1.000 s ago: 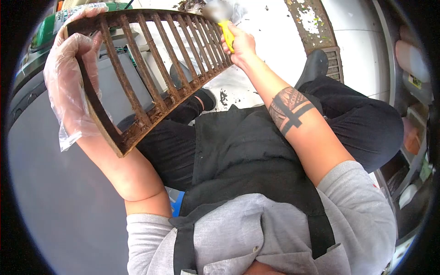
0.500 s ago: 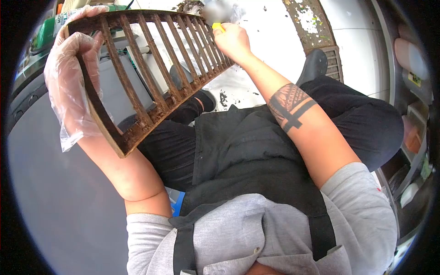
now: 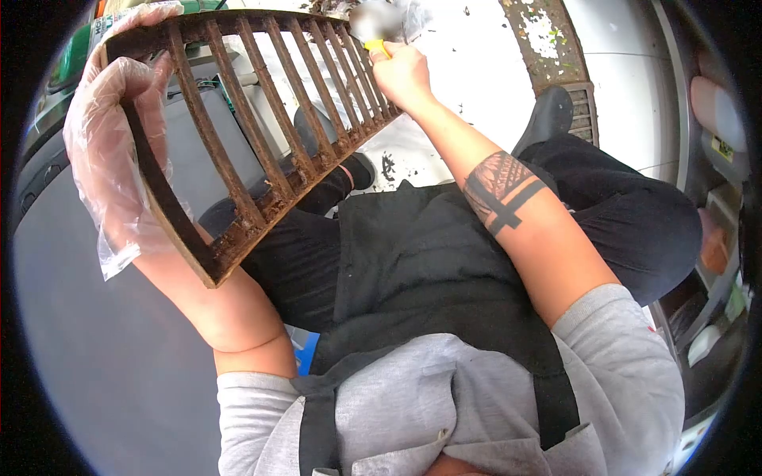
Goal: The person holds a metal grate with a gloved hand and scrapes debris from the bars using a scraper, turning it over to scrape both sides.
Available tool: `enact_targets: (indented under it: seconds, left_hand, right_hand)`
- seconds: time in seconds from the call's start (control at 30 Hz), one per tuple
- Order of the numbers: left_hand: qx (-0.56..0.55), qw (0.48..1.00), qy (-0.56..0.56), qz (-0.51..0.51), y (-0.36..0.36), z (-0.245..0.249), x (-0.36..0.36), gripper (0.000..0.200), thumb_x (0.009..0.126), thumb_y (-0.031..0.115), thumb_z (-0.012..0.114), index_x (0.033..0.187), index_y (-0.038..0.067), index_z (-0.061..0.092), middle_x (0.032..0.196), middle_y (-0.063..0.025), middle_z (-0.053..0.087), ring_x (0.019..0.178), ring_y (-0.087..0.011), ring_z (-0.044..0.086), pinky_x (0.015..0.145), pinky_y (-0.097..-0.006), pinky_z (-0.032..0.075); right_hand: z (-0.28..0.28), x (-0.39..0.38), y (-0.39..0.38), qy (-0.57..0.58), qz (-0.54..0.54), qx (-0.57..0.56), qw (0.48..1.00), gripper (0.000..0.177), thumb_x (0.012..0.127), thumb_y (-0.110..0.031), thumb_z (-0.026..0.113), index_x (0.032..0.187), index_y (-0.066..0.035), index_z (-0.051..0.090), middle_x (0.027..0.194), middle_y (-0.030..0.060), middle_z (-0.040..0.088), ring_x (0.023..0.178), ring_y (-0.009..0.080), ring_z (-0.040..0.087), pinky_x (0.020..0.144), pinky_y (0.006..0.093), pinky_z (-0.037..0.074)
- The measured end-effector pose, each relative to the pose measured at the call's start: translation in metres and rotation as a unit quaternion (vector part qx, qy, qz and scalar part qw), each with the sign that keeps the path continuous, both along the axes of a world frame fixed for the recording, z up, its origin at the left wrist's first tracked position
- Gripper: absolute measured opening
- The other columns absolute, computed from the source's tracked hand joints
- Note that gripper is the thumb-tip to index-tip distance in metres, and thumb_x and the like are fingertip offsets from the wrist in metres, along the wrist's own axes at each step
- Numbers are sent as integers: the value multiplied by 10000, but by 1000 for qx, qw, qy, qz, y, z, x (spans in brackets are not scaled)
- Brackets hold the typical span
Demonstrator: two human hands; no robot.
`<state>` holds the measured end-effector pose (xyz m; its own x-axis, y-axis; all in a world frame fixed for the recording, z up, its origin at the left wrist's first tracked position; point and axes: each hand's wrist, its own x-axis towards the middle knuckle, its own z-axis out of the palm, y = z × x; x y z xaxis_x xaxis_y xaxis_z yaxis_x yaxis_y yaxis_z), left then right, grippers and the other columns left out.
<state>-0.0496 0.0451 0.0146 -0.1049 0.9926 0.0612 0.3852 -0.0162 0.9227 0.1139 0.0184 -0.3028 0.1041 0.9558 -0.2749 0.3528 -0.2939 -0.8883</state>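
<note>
A brown, rusty-looking slatted grate is held up, tilted, over my lap, with dark flaky residue along its near rail. My left hand, in a loose clear plastic glove, is closed around the grate's left end. At the far end, my right hand is bare and wrapped around a yellow-handled tool. The tool's head is blurred, so its kind cannot be made out. Whether the tool touches the grate is not clear.
White floor with dark scattered bits lies ahead. A floor drain grate is beside my boot. A large grey surface is on my left, with a green container beyond it. Shelves with containers line the right.
The grate's near end has shifted slightly left and down, together with my left hand. My right hand has moved only a little and still grips the yellow-handled tool.
</note>
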Motion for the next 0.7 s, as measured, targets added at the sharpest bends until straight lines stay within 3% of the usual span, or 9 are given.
enact_targets:
  seconds: [0.07, 0.17, 0.27, 0.33, 0.4, 0.5, 0.6, 0.7]
  left_hand:
    - [-5, 1000, 14, 8, 1, 1, -4, 459, 899, 40, 437, 1318, -94, 569, 1354, -210, 600, 1351, -260, 527, 1195, -379, 387]
    - [-9, 1000, 11, -27, 4, 1, -10, 466, 888, 32, 438, 1317, -90, 572, 1344, -207, 606, 1350, -262, 527, 1201, -379, 379]
    - [-44, 999, -2, -25, 5, 2, -7, 463, 884, 18, 437, 1314, -94, 569, 1331, -208, 612, 1335, -259, 538, 1194, -373, 389]
    - [-40, 999, -5, -34, 10, 1, -15, 461, 882, 11, 435, 1311, -97, 565, 1327, -209, 615, 1326, -262, 545, 1193, -373, 392]
    - [-31, 999, -6, -42, 11, 2, -16, 460, 880, 4, 433, 1308, -101, 562, 1322, -210, 618, 1317, -264, 552, 1192, -374, 396]
    - [-40, 999, 32, 6, 8, 3, -7, 456, 873, -3, 423, 1296, -104, 560, 1313, -207, 621, 1291, -262, 565, 1189, -380, 404]
    - [-27, 999, -7, -26, 9, -1, -13, 460, 864, -10, 416, 1289, -98, 568, 1306, -204, 625, 1285, -258, 570, 1197, -389, 400]
    - [-21, 998, -34, -48, 11, -2, -15, 463, 858, -15, 411, 1284, -93, 574, 1301, -202, 627, 1281, -256, 572, 1202, -396, 397]
  right_hand:
    - [-15, -4, 5, 13, -14, 23, 1000, 256, 928, -258, 628, 987, -44, 756, 955, 220, 738, 905, 393, 715, 824, 448, 554]
    - [-13, -11, 5, 48, -28, -79, 995, 288, 956, -266, 641, 1122, -60, 756, 1047, 189, 752, 963, 363, 715, 864, 433, 537]
    - [-11, -12, 5, -32, -44, -41, 998, 290, 949, -255, 659, 1120, -43, 758, 1069, 166, 751, 986, 347, 709, 886, 419, 525]
    - [-20, -14, 6, -116, -49, 49, 991, 295, 940, -248, 670, 1115, -30, 761, 1123, 147, 740, 1046, 321, 697, 920, 398, 512]
    - [-28, -10, 9, -120, -35, 58, 990, 289, 932, -230, 680, 1122, -28, 763, 1162, 130, 730, 1083, 298, 686, 940, 376, 501]
    - [-39, -4, 11, -60, -29, 105, 992, 274, 933, -203, 680, 1127, -27, 762, 1161, 137, 730, 1086, 310, 684, 956, 374, 507]
    - [-48, 3, 20, 10, -9, 108, 994, 264, 937, -178, 691, 1135, -18, 760, 1130, 136, 746, 1071, 277, 696, 968, 350, 508]
    - [-61, 15, 25, 250, 6, -18, 968, 288, 937, -164, 730, 1183, -17, 754, 1049, 69, 765, 963, 162, 681, 910, 284, 522]
